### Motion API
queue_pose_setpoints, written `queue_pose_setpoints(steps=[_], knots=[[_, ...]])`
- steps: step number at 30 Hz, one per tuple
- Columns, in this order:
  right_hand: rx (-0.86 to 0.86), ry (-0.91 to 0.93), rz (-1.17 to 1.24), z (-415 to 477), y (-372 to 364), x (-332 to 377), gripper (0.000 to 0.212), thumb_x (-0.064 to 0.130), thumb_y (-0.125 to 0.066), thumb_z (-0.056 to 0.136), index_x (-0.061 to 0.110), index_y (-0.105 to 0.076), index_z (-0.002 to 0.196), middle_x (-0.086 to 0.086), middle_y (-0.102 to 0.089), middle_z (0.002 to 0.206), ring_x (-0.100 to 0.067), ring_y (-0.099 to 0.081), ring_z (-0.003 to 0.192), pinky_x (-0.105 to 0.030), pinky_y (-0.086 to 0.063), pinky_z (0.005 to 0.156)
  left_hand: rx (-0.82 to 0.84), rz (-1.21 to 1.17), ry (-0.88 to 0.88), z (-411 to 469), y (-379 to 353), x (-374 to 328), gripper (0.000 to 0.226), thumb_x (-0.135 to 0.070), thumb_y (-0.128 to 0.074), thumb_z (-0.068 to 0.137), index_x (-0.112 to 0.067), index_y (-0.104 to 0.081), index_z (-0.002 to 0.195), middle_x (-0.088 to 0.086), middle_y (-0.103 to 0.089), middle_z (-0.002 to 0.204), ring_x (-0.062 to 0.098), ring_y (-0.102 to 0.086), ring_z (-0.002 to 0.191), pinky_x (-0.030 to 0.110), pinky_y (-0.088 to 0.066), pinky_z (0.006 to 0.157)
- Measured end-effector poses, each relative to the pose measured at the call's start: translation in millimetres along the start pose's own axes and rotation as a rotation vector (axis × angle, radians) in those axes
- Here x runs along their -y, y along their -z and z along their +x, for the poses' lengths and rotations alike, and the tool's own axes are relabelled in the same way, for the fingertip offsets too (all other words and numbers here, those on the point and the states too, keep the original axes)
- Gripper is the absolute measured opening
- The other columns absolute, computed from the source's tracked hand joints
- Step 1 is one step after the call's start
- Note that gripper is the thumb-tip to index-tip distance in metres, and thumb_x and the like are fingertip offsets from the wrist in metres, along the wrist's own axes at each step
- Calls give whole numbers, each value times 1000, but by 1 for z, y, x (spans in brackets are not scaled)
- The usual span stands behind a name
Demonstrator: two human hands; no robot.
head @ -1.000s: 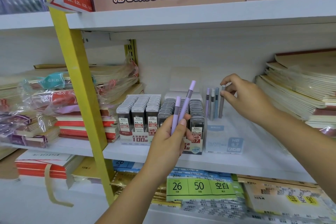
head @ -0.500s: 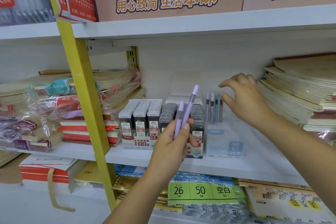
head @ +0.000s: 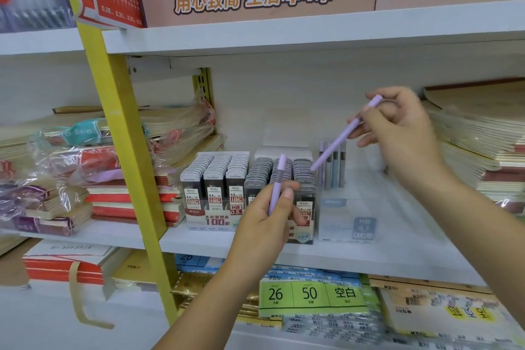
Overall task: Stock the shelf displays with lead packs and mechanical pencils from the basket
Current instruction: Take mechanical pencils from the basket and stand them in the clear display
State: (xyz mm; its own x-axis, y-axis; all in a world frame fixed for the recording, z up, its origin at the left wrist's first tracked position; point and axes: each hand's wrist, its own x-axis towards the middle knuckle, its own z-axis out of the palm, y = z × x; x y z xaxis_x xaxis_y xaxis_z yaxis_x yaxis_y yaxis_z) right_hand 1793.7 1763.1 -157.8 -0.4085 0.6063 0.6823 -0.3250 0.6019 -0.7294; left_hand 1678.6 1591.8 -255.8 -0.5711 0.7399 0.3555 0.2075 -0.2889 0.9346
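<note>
1. White store shelf (head: 383, 261), with notebook stacks (head: 477, 145) at the sides; basket not in view.
2. Lead-pack displays (head: 216, 182) mid-shelf, rows look full. Clear pencil display (head: 350, 207) just right of them, w/ a few pencils (head: 331, 170) upright at its back.
3. Right hand (head: 397, 136) pinches a lilac pencil (head: 338, 142) near its cap end, tip slanting down-left over that display.
4. Left hand (head: 264, 224) grips a second lilac pencil (head: 277, 179) upright, in front of the lead packs.
5. Pencils prob. light, stiff, smooth plastic; best pinched mid-barrel & lowered tip-first.
</note>
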Motion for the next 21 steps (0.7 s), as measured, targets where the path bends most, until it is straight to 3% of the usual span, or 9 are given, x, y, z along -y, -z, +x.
queue_pose_setpoints(steps=[2, 7, 16, 21], knots=[[73, 41, -248, 6, 5, -13, 21, 17, -56, 95, 37, -51, 97, 1, -72, 84, -10, -70, 72, -19, -53, 57, -25, -7, -6, -1, 4, 2, 21, -30, -45, 104, -30, -65, 112, -3, -64, 68, 5, -36, 42, 15, -31, 40], [307, 63, -546, 1, -4, -43, 19, 22, -61, 93, 37, -51, 98, 7, -69, 89, -12, -70, 82, -43, -59, 77, -30, -30, -4, 0, 9, 4, 22, -32, -45, 104, -30, -66, 110, -3, -63, 66, 6, -34, 41, 15, -30, 40], [370, 157, -694, 4, -10, -56, 13, 22, -56, 96, 28, -47, 103, 1, -71, 85, -23, -67, 79, -40, -54, 71, -33, -11, -6, 0, 11, 5, 24, -29, -42, 106, -26, -65, 112, -3, -62, 66, 6, -34, 42, 15, -30, 40], [370, 146, -733, 12, -11, -54, 17, 21, -57, 95, 26, -42, 101, 2, -69, 85, -17, -64, 74, -29, -49, 63, -37, 0, -4, -1, 12, 6, 24, -29, -42, 106, -25, -65, 113, -3, -63, 66, 5, -36, 42, 14, -30, 40]])
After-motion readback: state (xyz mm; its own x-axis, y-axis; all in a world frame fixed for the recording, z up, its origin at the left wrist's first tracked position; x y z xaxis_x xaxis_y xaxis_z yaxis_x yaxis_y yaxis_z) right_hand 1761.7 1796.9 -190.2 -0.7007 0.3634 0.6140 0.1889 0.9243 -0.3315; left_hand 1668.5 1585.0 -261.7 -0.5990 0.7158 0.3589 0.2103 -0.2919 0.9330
